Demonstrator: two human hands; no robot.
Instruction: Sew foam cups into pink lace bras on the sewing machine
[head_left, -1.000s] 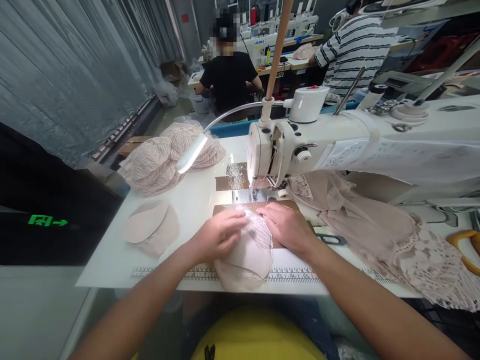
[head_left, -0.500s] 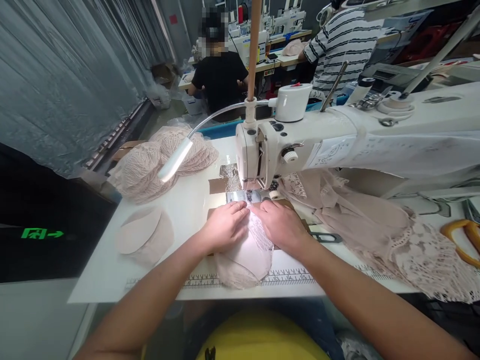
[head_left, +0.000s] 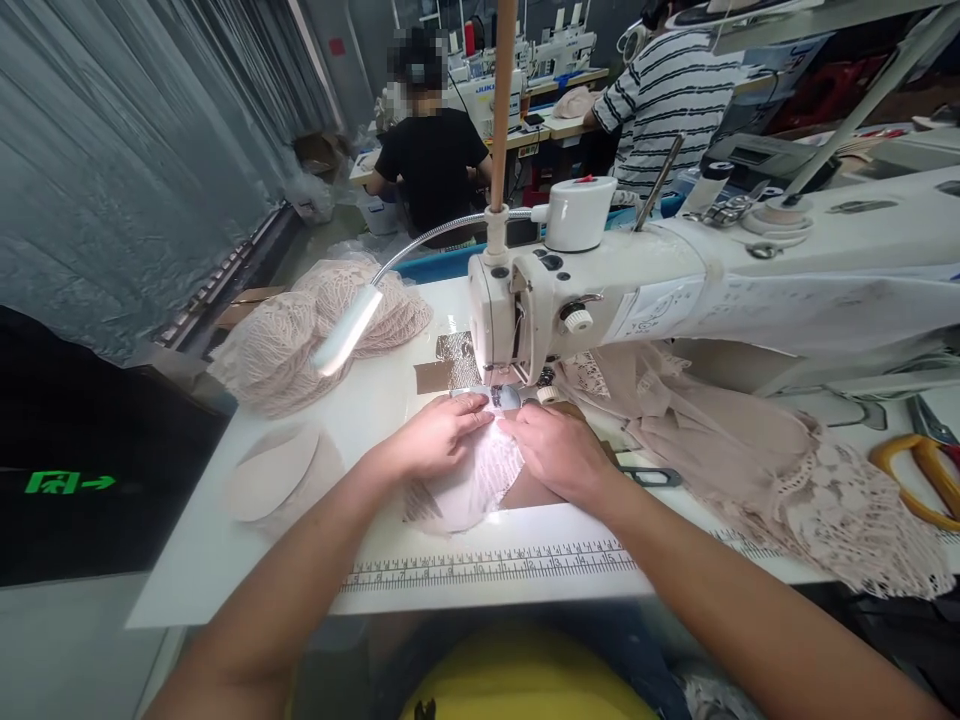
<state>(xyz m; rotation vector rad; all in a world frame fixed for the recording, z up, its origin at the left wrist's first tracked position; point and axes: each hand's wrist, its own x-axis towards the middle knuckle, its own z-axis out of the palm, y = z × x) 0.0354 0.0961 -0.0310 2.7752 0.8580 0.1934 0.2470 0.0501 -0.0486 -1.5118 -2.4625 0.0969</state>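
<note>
In the head view, the pale pink lace-edged fabric piece (head_left: 476, 480) now lies clear of the black-marked ruler strip (head_left: 525, 565), under the white sewing machine (head_left: 489, 320); left hand (head_left: 435, 438) and right hand (head_left: 566, 455) grip its far edge.

Across a white sewing table (head_left: 187, 560): heaped lace (head_left: 274, 345) at left rear, rounded fabric panels (head_left: 271, 472) nearer front, lace-trimmed fabric (head_left: 476, 480) before the sewing machine (head_left: 660, 275), bunched lace-edged cloth (head_left: 731, 430) and yellow-handled scissors (head_left: 889, 460) at right, ruler markings (head_left: 510, 568) along the front edge.
</note>
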